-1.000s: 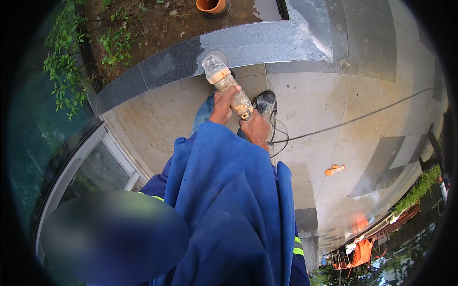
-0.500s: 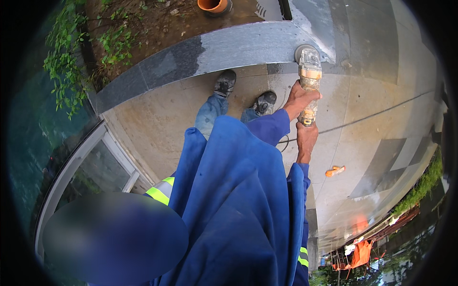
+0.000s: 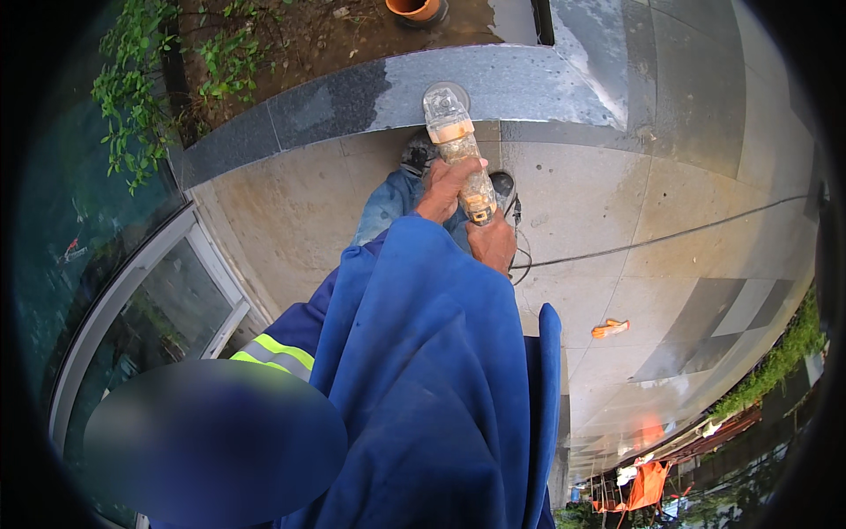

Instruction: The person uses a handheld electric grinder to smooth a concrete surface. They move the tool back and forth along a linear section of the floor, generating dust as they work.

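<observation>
My left hand (image 3: 443, 189) is wrapped round the middle of an angle grinder (image 3: 453, 131), a dusty tool with a worn orange and pale body. Behind it, my right hand (image 3: 493, 243) grips the rear end. The grinder's round disc (image 3: 452, 91) lies over the grey stone ledge (image 3: 507, 84), close to its middle. Whether the disc touches the stone is hidden by the tool's head. Much of the ledge has a pale, wet-looking surface, while its left part (image 3: 330, 104) shows dark patches.
A soil bed (image 3: 304, 44) with leafy plants (image 3: 132, 84) and an orange pipe (image 3: 417, 9) borders the ledge. A black cable (image 3: 670, 231) crosses the tiled floor, where an orange glove (image 3: 611, 329) lies. A framed glass panel (image 3: 172, 295) stands at left. My shoes are beside the ledge.
Both hands have carried the grinder leftward along the ledge, and its body has tilted. The disc has gone from the ledge's right part toward its middle. Both hands keep their grip.
</observation>
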A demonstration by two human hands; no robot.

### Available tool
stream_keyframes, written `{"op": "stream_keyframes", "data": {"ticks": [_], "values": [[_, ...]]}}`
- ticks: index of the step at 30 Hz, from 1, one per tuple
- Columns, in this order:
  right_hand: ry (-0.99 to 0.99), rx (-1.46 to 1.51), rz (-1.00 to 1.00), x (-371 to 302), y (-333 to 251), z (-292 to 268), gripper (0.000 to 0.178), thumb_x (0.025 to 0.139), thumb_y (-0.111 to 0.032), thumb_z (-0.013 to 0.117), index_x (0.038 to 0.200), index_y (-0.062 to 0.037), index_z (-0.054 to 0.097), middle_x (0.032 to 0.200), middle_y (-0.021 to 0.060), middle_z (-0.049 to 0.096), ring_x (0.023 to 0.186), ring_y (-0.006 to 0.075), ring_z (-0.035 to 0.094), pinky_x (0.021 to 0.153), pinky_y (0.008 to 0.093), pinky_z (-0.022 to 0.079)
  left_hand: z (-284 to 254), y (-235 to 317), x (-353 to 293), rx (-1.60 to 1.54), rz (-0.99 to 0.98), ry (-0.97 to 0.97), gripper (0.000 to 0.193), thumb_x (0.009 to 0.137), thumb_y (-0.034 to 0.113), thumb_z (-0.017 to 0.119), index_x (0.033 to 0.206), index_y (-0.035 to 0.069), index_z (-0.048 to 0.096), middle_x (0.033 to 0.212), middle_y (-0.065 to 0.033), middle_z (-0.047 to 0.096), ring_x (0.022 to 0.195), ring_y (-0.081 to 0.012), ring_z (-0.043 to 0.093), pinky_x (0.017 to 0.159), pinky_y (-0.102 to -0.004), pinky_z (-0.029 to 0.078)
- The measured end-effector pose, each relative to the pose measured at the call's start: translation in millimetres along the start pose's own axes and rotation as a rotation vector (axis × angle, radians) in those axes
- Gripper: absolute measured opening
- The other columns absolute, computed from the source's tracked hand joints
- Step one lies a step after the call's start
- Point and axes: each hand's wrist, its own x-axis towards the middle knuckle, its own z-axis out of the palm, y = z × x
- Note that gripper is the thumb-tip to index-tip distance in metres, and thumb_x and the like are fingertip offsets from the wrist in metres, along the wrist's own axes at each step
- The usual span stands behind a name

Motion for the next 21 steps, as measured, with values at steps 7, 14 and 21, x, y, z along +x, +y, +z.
{"op": "stream_keyframes", "data": {"ticks": [7,14,21], "values": [[0.231,0.159,0.15,24,67,-54,0.042,0.077,-0.021,0.072,0.112,0.0024,0.07,0.096,0.0272,0.074,0.092,0.0445,0.073,0.085,0.0499,0.054,122,-43,28,0.215,0.014,-0.145,0.057,0.076,0.014,0.084,0.126,0.0,0.058,0.108,-0.0098,0.065,0.099,-0.0212,0.065,0.086,-0.0386,0.055],[0.201,0.094,0.048,26,48,-39,0.042,0.077,-0.022,0.072,0.112,0.0017,0.07,0.096,0.0273,0.075,0.092,0.0448,0.073,0.084,0.0499,0.055,91,-28,27,0.063,0.059,-0.097,0.05,0.078,0.012,0.083,0.121,0.0,0.06,0.104,-0.0098,0.066,0.094,-0.0206,0.067,0.082,-0.038,0.056],[-0.018,-0.067,-0.087,-3,-7,27,0.041,0.078,-0.027,0.077,0.109,-0.0013,0.068,0.096,0.0266,0.075,0.093,0.0461,0.073,0.083,0.0547,0.056,-34,3,-2,-0.035,0.044,0.057,0.044,0.084,0.016,0.081,0.117,-0.002,0.059,0.099,-0.0112,0.066,0.092,-0.0246,0.071,0.082,-0.0422,0.061]]}}
